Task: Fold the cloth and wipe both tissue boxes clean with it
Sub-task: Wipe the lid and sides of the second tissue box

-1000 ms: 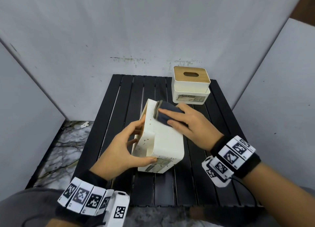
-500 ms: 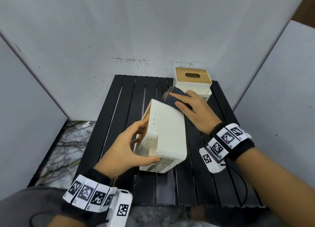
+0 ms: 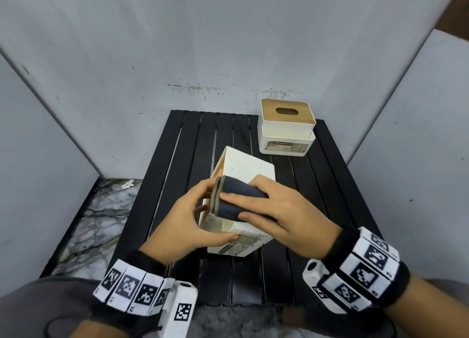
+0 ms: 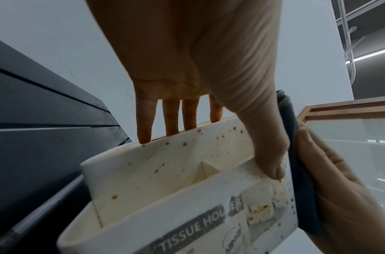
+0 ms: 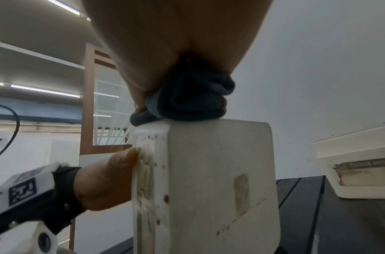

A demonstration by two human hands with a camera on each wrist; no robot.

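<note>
The folded dark-blue cloth (image 3: 237, 202) is pressed under the right hand (image 3: 284, 216), fingers (image 3: 239, 198) laid flat and thumb tucked round its near edge. It is held on the upturned side of the speckled white plastic tissue box (image 3: 243, 175), tipped on the black slatted counter (image 3: 177, 160). The box is gripped by the left hand (image 3: 182, 226), fingers curled over its rim. Its long axis runs away from the person, so unwiped surface lies beyond the cloth. The second wood-lidded white tissue box (image 3: 286, 132) is left well apart, far right.

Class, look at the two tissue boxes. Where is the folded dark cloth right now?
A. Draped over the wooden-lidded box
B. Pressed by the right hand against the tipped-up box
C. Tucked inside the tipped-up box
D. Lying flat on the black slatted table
B: the right hand presses the folded dark cloth onto the upturned face of the tipped tissue box, which the left hand steadies.
</note>
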